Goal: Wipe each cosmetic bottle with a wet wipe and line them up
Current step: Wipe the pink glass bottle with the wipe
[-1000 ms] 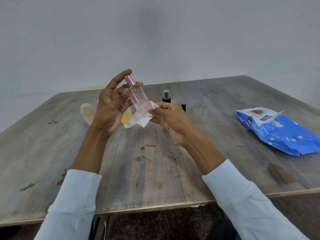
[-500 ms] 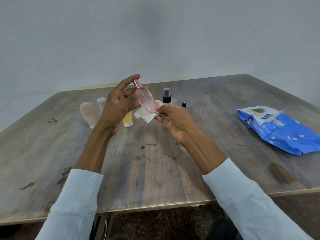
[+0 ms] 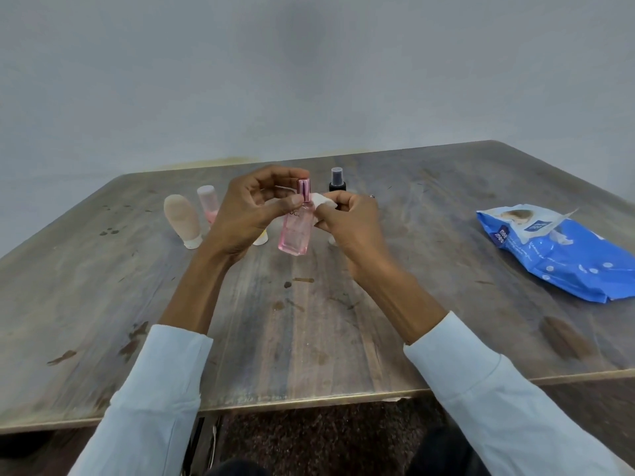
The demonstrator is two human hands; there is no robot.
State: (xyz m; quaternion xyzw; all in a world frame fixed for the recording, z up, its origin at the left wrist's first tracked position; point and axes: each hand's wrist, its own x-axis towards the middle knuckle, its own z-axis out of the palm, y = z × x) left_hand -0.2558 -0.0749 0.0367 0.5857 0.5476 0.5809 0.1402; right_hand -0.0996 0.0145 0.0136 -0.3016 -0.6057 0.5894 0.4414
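A clear pink bottle (image 3: 294,231) with a pink metallic cap hangs upright over the middle of the table. My left hand (image 3: 252,211) pinches it at the cap and neck with thumb and fingers. My right hand (image 3: 350,223) holds a crumpled white wet wipe (image 3: 322,201) against the bottle's upper right side. Behind my hands stand a beige tube (image 3: 182,219) on its cap, a pink-and-white tube (image 3: 208,202), a partly hidden yellowish tube (image 3: 260,238) and a black spray bottle (image 3: 336,180).
A blue wet-wipe pack (image 3: 563,252) with its flap lifted lies at the right of the stained wooden table (image 3: 309,338). The table's front edge runs just above my sleeves. A plain grey wall is behind.
The pink bottle went from tilted to upright, and my left hand shifted its hold up to the cap. My right hand moved the wipe from the bottle's base up to its shoulder.
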